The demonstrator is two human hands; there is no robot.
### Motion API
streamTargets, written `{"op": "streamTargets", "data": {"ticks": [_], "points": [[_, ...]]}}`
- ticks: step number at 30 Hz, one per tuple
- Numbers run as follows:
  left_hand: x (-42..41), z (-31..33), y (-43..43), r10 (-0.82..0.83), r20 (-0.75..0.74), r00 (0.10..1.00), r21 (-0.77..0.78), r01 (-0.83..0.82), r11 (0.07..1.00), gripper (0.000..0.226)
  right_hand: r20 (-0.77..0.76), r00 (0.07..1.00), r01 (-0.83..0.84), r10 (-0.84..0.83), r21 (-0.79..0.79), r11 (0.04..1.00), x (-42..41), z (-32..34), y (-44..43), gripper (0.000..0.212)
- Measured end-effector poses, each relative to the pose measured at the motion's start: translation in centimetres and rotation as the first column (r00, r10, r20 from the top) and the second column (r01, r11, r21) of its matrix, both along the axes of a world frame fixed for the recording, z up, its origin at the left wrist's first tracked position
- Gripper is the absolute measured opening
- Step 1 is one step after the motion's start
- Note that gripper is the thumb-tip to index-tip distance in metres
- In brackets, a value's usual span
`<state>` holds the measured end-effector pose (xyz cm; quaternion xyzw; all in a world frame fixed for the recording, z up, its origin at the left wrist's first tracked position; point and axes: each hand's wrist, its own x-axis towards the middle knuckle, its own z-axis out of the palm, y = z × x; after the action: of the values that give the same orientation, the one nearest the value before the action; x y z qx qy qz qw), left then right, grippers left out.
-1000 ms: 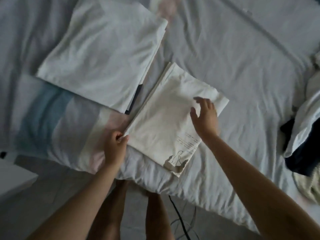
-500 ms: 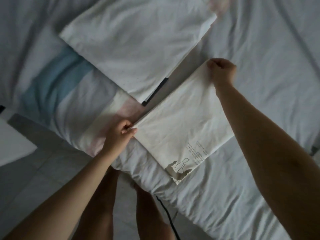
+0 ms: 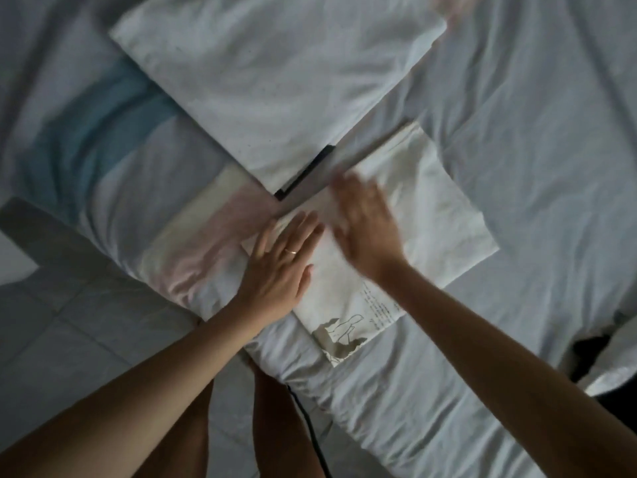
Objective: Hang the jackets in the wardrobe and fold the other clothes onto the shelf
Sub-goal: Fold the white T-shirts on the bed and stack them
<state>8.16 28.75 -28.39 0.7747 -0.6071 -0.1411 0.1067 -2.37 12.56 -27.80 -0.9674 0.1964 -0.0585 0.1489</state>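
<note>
A folded cream T-shirt [image 3: 441, 215] with a small line drawing and text near its lower corner lies on the bed near the edge. My left hand [image 3: 281, 267] lies flat on its left part, fingers straight, a ring on one finger. My right hand [image 3: 365, 225] is motion-blurred, fingers spread, flat on the shirt's middle beside the left hand. A second folded white garment [image 3: 275, 74] with a dark item peeking from under its lower corner lies just beyond.
The bed [image 3: 534, 132] has a white sheet with a blue and pink patch at left. Dark and white clothes [image 3: 606, 360] are piled at the right edge. Tiled floor [image 3: 69, 339] and a black cable [image 3: 310, 429] are below, by my legs.
Both hands let go of the shirt's corners. The left hand now lies flat on the shirt, and the right came back from the far corner to the shirt's middle.
</note>
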Motion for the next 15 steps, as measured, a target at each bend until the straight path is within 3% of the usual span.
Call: {"op": "streamTargets", "data": {"ticks": [2,4,6,7,9,10,11,13,15], "points": [[0.5,-1.9,0.5,-0.076,0.067,0.995,0.112,0.069,0.991,0.061,-0.173,0.933,-0.325,0.314,-0.036,0.945,-2.6,-1.0,1.7,0.056],[1.0,-3.2,1.0,-0.092,0.088,0.992,0.21,0.072,0.975,0.069,-0.29,0.916,-0.326,0.276,-0.138,0.935,-5.4,-1.8,-1.5,0.057],[1.0,-3.5,1.2,-0.068,0.087,0.994,0.239,0.045,0.97,0.069,-0.333,0.942,-0.025,-0.046,-0.208,0.978,-8.1,-2.4,-6.3,0.055],[0.8,-3.5,1.2,-0.06,0.086,0.994,0.246,0.037,0.969,0.069,-0.351,0.896,0.21,-0.271,-0.203,0.956,-9.8,-2.2,-8.5,0.056],[0.5,-3.2,1.1,-0.051,0.079,0.996,0.263,0.029,0.964,0.069,-0.383,0.678,0.6,-0.628,-0.206,0.773,-12.9,-1.4,-11.5,0.061],[0.4,-2.8,0.8,-0.049,0.073,0.996,0.269,0.027,0.963,0.069,-0.385,0.575,0.704,-0.722,-0.216,0.676,-14.1,-0.7,-12.0,0.064],[0.5,-2.7,0.8,-0.033,0.066,0.997,0.266,0.014,0.964,0.07,-0.374,0.531,0.742,-0.761,-0.23,0.63,-14.8,-0.3,-11.7,0.066],[0.1,-1.6,0.2,-0.015,0.076,0.997,0.213,-0.002,0.977,0.072,-0.283,0.609,0.704,-0.741,-0.239,0.669,-15.2,0.9,-9.8,0.064],[-1.3,-0.5,-0.6,-0.097,0.071,0.993,0.135,0.086,0.987,0.072,-0.257,0.801,0.506,-0.541,-0.191,0.841,-14.6,1.4,-6.5,0.059]]}}
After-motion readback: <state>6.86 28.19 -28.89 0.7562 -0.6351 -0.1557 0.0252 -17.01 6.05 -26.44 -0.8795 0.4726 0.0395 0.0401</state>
